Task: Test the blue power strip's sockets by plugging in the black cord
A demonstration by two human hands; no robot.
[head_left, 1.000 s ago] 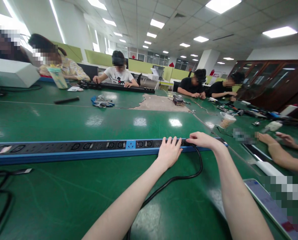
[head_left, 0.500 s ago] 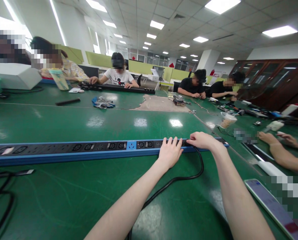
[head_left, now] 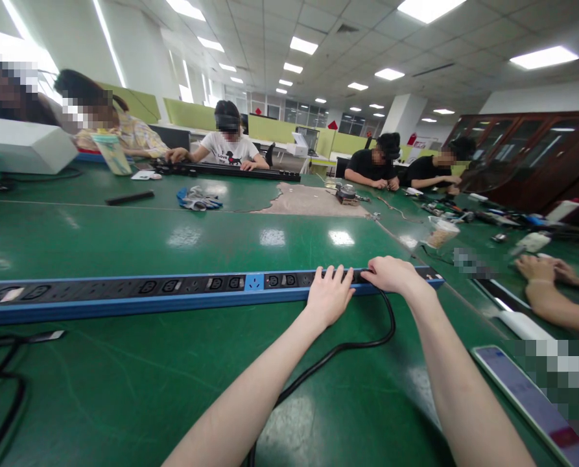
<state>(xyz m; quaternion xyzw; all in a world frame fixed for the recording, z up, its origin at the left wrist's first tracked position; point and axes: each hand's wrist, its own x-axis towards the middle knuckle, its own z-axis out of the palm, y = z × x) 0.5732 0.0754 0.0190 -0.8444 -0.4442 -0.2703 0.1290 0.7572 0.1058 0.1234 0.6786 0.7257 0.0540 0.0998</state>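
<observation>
A long blue power strip (head_left: 206, 305) with a row of black sockets lies across the table in front of me. My left hand (head_left: 329, 295) rests on its right part, palm down and fingers stretched over the sockets. Just to the right, my right hand (head_left: 391, 274) is closed around the plug end of a black power cord (head_left: 338, 348) at the strip's sockets. My fingers hide the plug, so how deep it sits cannot be seen. From there the cord loops down and runs under my left forearm. One blue socket (head_left: 255, 282) stands out near the strip's middle.
Black cables (head_left: 14, 370) lie at the lower left and a phone (head_left: 527, 402) at the lower right. At the right edge are a co-worker's hands (head_left: 542, 269). Blue-grey gloves (head_left: 198, 198) and a plastic cup (head_left: 441, 232) lie beyond the strip; several people sit around the table.
My two hands keep almost the same place on the strip and cord. The co-worker's hands at the right have shifted slightly.
</observation>
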